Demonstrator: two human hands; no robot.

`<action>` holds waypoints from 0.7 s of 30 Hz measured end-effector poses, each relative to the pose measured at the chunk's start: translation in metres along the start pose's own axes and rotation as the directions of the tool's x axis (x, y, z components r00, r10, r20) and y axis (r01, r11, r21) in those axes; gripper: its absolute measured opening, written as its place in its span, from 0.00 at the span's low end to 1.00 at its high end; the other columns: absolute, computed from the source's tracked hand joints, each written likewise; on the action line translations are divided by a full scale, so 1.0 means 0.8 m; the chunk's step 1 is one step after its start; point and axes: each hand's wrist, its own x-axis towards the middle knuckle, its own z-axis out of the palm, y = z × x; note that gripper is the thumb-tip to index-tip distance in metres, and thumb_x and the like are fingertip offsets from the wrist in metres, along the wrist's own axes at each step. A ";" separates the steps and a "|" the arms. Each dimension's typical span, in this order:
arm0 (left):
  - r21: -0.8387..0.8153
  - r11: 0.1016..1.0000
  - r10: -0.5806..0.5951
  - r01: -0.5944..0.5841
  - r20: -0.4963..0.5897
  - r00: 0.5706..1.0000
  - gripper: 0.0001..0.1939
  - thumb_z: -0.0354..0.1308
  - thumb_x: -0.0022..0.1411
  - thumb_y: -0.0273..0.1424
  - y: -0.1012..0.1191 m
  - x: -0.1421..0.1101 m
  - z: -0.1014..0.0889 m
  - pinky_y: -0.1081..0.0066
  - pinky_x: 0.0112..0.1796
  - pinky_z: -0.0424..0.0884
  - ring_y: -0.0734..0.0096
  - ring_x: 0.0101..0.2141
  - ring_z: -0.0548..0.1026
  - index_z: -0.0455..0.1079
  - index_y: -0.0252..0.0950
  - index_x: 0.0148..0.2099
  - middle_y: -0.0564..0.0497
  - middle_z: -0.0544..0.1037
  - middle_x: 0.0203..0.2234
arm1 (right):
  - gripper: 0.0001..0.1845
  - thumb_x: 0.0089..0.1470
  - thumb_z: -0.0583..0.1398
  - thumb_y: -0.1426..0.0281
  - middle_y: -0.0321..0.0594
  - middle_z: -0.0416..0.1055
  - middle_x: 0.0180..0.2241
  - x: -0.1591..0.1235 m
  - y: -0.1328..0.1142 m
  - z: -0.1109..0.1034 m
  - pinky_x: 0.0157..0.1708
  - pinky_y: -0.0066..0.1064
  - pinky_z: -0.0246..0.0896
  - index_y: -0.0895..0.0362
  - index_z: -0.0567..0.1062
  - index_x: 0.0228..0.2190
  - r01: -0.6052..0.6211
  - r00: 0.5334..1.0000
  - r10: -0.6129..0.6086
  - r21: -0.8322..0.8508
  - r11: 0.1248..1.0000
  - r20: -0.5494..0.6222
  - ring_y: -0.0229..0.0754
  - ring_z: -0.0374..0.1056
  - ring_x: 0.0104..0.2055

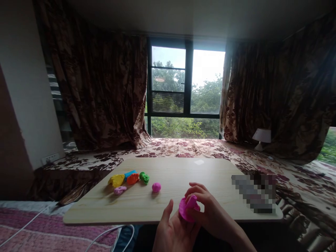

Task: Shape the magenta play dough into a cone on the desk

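Observation:
A flattened piece of magenta modelling clay [187,208] sits between both my hands at the near edge of the wooden table [210,171]. My left hand [172,232] cups it from below, thumb raised. My right hand [210,206] pinches its upper edge with curled fingers. Farther left on the table lie a small pink clay ball [156,187], a green lump [144,177], an orange piece [132,179], a blue piece [129,173], a yellow piece [116,180] and a pale pink ring [120,190].
A blurred-out object [254,192] lies on the table's right side. White cables [110,232] run over the pink bedding at lower left. A small lamp [261,137] stands on the patterned ledge under the window, between dark curtains.

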 end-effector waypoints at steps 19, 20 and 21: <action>0.053 0.993 0.109 -0.107 -0.024 0.994 0.24 0.46 0.64 0.36 -0.005 0.003 -0.004 0.58 0.52 0.60 0.59 0.46 0.71 0.57 0.25 0.58 0.39 0.74 0.42 | 0.07 0.48 0.61 0.76 0.38 0.71 0.36 -0.013 0.018 0.006 0.54 0.37 0.55 0.54 0.75 0.32 -0.050 0.984 0.066 0.095 0.994 -0.167 0.44 0.58 0.52; 0.054 0.994 0.100 -0.099 -0.020 0.995 0.24 0.46 0.64 0.36 -0.005 0.003 -0.004 0.57 0.52 0.60 0.58 0.46 0.71 0.56 0.26 0.58 0.39 0.73 0.43 | 0.06 0.48 0.61 0.76 0.39 0.71 0.36 -0.014 0.019 0.006 0.53 0.37 0.55 0.54 0.75 0.31 -0.055 0.983 0.071 0.102 0.993 -0.167 0.44 0.58 0.52; 0.055 0.995 0.088 -0.087 -0.013 0.996 0.24 0.46 0.64 0.36 -0.005 0.003 -0.005 0.56 0.52 0.59 0.57 0.47 0.70 0.56 0.26 0.58 0.39 0.73 0.44 | 0.06 0.48 0.61 0.76 0.39 0.71 0.36 -0.015 0.019 0.007 0.53 0.37 0.55 0.54 0.75 0.31 -0.057 0.984 0.074 0.106 0.993 -0.164 0.44 0.59 0.52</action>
